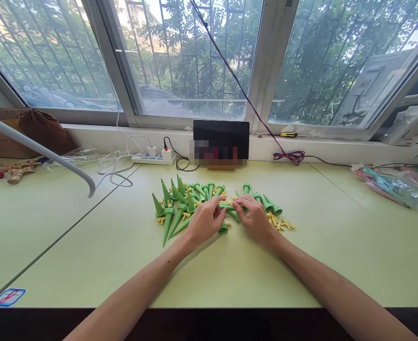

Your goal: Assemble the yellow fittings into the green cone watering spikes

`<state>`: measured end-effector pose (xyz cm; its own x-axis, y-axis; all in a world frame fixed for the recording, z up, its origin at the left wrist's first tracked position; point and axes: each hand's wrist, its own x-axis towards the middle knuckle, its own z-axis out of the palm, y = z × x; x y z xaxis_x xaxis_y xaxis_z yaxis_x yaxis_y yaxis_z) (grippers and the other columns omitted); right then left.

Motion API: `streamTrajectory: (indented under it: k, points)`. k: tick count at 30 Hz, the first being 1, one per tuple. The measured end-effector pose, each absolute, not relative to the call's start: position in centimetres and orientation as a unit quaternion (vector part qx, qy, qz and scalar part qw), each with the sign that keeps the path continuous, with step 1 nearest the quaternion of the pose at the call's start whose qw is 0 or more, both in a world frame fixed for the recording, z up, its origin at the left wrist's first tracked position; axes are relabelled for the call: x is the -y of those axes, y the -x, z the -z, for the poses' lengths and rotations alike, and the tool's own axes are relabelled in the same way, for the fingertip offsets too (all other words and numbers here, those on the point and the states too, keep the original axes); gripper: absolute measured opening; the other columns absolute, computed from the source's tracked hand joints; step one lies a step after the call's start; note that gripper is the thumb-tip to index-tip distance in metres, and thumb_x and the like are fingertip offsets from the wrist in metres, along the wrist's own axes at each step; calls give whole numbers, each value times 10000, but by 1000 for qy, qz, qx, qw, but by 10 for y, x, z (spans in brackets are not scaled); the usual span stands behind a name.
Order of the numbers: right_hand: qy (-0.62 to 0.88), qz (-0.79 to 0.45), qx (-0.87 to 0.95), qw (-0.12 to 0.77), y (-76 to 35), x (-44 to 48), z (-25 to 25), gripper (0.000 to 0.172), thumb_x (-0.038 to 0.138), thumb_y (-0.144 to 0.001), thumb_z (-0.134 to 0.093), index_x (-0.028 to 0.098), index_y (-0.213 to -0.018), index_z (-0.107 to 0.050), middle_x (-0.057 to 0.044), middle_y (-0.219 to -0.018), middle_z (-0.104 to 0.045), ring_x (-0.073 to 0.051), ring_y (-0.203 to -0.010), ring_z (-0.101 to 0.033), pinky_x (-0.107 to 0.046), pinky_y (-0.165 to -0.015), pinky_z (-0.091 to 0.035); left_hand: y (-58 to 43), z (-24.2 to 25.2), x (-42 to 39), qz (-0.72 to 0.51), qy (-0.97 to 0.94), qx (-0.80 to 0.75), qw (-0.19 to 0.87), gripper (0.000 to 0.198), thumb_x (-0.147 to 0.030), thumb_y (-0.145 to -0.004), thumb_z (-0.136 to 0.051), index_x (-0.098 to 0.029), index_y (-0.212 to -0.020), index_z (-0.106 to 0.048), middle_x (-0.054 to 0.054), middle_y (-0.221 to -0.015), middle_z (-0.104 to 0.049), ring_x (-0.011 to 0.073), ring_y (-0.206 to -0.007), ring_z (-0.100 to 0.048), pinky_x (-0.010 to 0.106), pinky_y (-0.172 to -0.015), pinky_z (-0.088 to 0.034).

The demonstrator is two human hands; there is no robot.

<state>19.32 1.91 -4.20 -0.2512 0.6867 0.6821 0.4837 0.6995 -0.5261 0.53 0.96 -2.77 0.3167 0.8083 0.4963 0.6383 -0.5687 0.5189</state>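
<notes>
Close together over the middle of the table are my left hand (208, 219) and my right hand (254, 219). Between them a green plastic cone-shaped watering spike (227, 206) lies level, its right end pinched by my right fingers. The fingers of my left hand are curled at its other end; what they grip is hidden. Below the left fingers rests another green spike (222, 229), its round opening facing me. A heap of green spikes (177, 218) spreads to the left, some upright, some lying. More green spikes (273, 205) and small yellow valve pieces (276, 222) lie beside my right hand.
A dark screen (221, 142) on a stand is at the back, below the window. Left of it are a power strip (154, 159) and white cables. Coiled wire (290, 157) and plastic-wrapped items (386, 187) lie right. A grey curved rod (41, 149) crosses the left side.
</notes>
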Motion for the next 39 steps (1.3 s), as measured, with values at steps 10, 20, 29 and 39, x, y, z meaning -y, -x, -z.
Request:
streamTrajectory:
  k: [10, 20, 29, 39]
  points:
    - [357, -155, 787, 478, -188, -12, 42, 163, 253, -957, -565, 198, -857, -682, -60, -849, -708, -204, -810, -650, -321, -746, -494, -6, 26, -7, -364, -829, -404, 134, 104, -197, -936, -526, -188, -946, -629, 0, -809, -640, 97, -574, -487, 228, -597, -394]
    - [375, -211, 764, 481, -188, -11, 39, 137, 295, -936, -596, 196, -869, -663, -46, -832, -714, -185, -748, -655, -298, -711, -503, -4, 27, -7, -357, -836, -393, 138, 129, -187, -949, -504, -193, -950, -633, 8, -854, -632, 97, -582, -494, 233, -601, -399]
    - [372, -247, 754, 481, -190, -13, 36, 112, 283, -931, -592, 197, -865, -617, -23, -800, -681, -157, -712, -626, -268, -690, -499, -3, 26, -7, -361, -841, -379, 135, 146, -197, -969, -487, -196, -991, -632, 24, -897, -655, 109, -624, -543, 243, -659, -446]
    - [358, -287, 742, 489, -189, -11, 37, 105, 295, -902, -620, 210, -953, -584, -32, -840, -693, -173, -762, -675, -300, -723, -557, -3, 25, -9, -381, -836, -376, 118, 185, -144, -939, -500, -201, -1045, -641, 38, -922, -680, 125, -678, -605, 234, -665, -473]
